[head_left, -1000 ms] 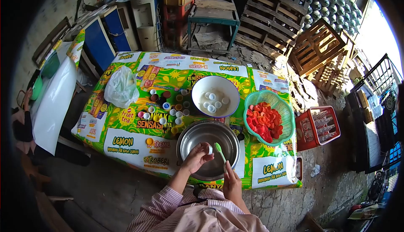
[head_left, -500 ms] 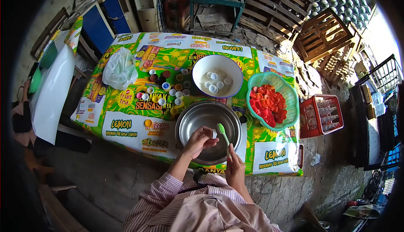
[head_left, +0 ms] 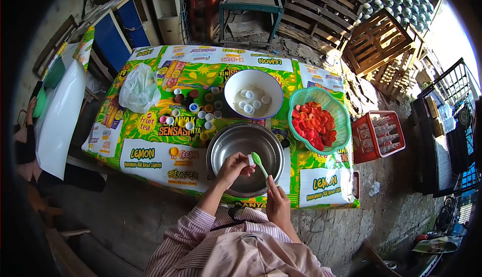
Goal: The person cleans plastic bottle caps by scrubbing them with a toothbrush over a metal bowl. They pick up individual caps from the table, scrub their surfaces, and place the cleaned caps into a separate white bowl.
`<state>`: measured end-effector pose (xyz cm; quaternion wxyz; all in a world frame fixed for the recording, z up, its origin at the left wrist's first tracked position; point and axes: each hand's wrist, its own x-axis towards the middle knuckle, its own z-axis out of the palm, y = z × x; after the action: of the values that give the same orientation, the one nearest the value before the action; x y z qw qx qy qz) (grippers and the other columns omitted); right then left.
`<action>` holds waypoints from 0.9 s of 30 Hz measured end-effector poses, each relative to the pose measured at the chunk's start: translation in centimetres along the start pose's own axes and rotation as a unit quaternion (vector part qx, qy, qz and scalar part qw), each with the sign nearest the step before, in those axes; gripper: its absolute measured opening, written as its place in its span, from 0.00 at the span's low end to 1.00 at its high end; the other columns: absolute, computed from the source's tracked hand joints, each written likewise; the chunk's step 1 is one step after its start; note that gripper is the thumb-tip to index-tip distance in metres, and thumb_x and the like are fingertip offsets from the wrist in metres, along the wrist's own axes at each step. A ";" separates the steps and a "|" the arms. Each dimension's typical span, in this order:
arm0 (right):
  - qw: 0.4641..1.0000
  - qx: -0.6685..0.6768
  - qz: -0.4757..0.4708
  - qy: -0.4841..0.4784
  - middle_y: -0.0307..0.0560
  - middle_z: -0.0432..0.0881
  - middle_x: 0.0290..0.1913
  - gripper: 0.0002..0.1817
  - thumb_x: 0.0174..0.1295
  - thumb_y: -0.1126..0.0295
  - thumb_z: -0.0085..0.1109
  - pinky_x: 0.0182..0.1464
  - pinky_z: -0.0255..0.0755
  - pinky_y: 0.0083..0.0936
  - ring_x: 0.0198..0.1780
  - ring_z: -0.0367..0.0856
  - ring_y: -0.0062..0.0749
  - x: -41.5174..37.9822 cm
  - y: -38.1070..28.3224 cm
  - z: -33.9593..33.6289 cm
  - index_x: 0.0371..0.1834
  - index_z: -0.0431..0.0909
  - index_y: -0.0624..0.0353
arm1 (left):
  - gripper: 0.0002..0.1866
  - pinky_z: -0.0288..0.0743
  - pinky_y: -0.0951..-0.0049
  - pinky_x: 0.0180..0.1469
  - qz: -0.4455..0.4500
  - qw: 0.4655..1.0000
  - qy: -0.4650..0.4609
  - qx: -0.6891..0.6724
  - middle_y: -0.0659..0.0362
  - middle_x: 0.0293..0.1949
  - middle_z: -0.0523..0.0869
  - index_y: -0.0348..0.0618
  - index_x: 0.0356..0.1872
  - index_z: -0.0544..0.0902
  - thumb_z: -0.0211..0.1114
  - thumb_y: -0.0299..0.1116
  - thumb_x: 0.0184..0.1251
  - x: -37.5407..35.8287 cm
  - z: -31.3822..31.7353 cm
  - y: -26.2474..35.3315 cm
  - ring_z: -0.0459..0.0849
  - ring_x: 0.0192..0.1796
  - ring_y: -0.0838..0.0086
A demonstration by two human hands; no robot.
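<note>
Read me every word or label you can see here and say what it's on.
All on the tablecloth:
"LEMON", repeated
"MINUMAN TEH RASA LEMON"
"fruit tea"
"SENSASI"
"NYA"
"TREME"
"STROBERI"
"BANYA"
Its smaller print, and any on the loose caps: too small or blurred.

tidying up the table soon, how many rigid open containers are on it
3: the steel basin in front, the white bowl just beyond it, and the green basket to their right. None seems hidden.

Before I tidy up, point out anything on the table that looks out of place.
A yellow cap lies alone left of the metal bowl. It looks stray because the other loose caps sit grouped farther back.
</note>
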<state>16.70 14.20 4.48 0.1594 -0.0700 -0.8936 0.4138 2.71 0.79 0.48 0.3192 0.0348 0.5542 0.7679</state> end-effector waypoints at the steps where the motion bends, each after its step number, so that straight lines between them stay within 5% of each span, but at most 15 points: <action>1: 0.999 -0.019 0.007 -0.035 0.58 0.77 0.32 0.26 0.61 0.80 0.49 0.30 0.70 0.35 0.28 0.78 0.49 -0.3 -0.2 0.0 0.64 0.67 0.51 | 0.04 0.79 0.80 0.36 0.002 1.000 -0.002 -0.010 0.58 0.33 0.85 0.41 0.37 0.76 0.57 0.30 0.67 -0.1 0.1 0.2 0.85 0.34 0.76; 5: 0.997 0.051 0.009 0.064 0.54 0.74 0.27 0.28 0.59 0.80 0.51 0.30 0.70 0.33 0.27 0.77 0.47 -0.2 1.1 1.4 0.64 0.67 0.50 | 0.04 0.79 0.79 0.36 0.009 1.000 -0.021 -0.010 0.57 0.34 0.84 0.42 0.36 0.75 0.57 0.31 0.68 -0.6 -0.1 0.3 0.85 0.34 0.76; 8: 0.999 0.027 -0.020 -0.007 0.55 0.74 0.26 0.28 0.59 0.80 0.51 0.29 0.69 0.34 0.25 0.76 0.48 -1.0 0.6 1.0 0.65 0.67 0.50 | 0.03 0.79 0.79 0.34 -0.019 0.993 -0.033 -0.111 0.58 0.33 0.83 0.44 0.36 0.76 0.57 0.31 0.68 -0.4 -0.8 0.1 0.83 0.32 0.76; 14: 0.998 -0.013 -0.018 0.063 0.50 0.73 0.27 0.28 0.60 0.78 0.51 0.28 0.69 0.36 0.24 0.75 0.46 -1.0 -0.3 1.3 0.65 0.66 0.47 | 0.02 0.72 0.78 0.30 -0.120 0.960 -0.053 -0.247 0.60 0.32 0.81 0.46 0.35 0.76 0.57 0.29 0.67 -0.3 -1.2 0.6 0.76 0.27 0.80; 16: 0.996 -0.083 -0.026 0.002 0.50 0.74 0.28 0.28 0.60 0.78 0.51 0.27 0.69 0.37 0.25 0.75 0.46 -1.3 -0.3 1.3 0.65 0.66 0.45 | 0.02 0.71 0.77 0.31 -0.118 0.922 -0.160 -0.331 0.61 0.30 0.79 0.45 0.35 0.76 0.56 0.29 0.67 0.1 -1.5 0.5 0.74 0.26 0.81; 17: 0.996 -0.085 -0.024 0.007 0.50 0.74 0.28 0.28 0.60 0.78 0.51 0.27 0.69 0.37 0.25 0.75 0.46 -1.3 -0.3 1.3 0.65 0.66 0.45 | 0.03 0.70 0.77 0.31 -0.132 0.945 -0.106 -0.281 0.62 0.28 0.77 0.44 0.36 0.75 0.55 0.29 0.68 0.2 -1.5 0.4 0.72 0.25 0.82; 27: 0.992 -0.116 0.020 0.046 0.45 0.73 0.29 0.28 0.57 0.77 0.53 0.25 0.71 0.36 0.24 0.76 0.41 -1.5 -0.9 1.9 0.64 0.68 0.43 | 0.05 0.67 0.79 0.31 -0.165 0.930 -0.129 -0.303 0.65 0.26 0.74 0.40 0.36 0.76 0.51 0.28 0.68 0.0 -2.0 1.0 0.69 0.24 0.84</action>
<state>17.50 11.92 3.65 0.1830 -0.1244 -0.9257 0.3067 1.41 -1.06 0.53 0.5053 -0.0571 0.2473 0.8248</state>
